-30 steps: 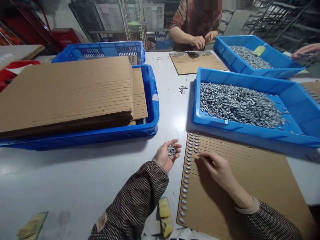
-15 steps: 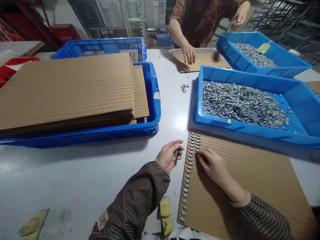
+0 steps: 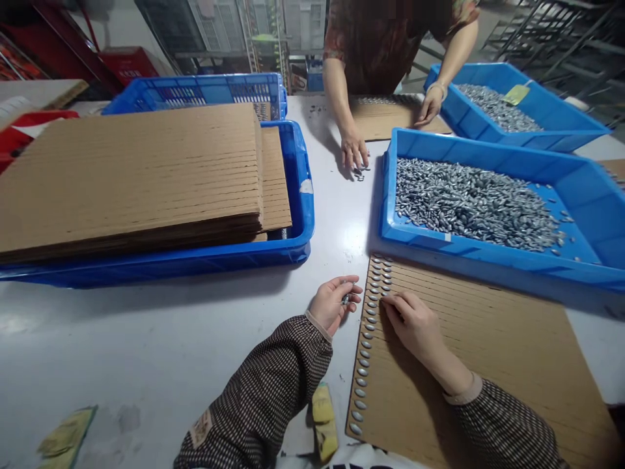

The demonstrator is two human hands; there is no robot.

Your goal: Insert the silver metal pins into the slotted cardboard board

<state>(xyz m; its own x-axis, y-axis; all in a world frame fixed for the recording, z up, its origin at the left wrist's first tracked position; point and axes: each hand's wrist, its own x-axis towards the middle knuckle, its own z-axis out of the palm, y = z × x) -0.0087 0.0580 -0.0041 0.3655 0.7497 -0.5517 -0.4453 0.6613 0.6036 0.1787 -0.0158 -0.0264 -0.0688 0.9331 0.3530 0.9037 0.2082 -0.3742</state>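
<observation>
Curled loosely, my left hand (image 3: 334,303) holds several small grey spindle-shaped metal pieces (image 3: 346,299) just left of the slotted cardboard sheet (image 3: 488,365). My right hand (image 3: 415,326) is over the sheet, thumb and forefinger pinched at the lower end of the short second column. A grey piece at those fingertips is mostly covered by them. Similar metal pieces (image 3: 361,382) sit in a full column along the sheet's left edge, with a shorter column beside its upper part. Dark slits run across the cardboard.
Behind the sheet stands a blue tray (image 3: 493,257) of loose metal pieces. A blue bin (image 3: 305,221) at left carries stacked cardboard (image 3: 146,169). Across the table, a co-worker's hand (image 3: 355,150) touches loose pieces; another blue tray (image 3: 517,137) is nearby. Yellow pads (image 3: 325,420) lie in front.
My hands stay almost in place, the right shifting very slightly left. The co-worker's one hand has reached forward to the loose pieces; the other has come down to the far cardboard.
</observation>
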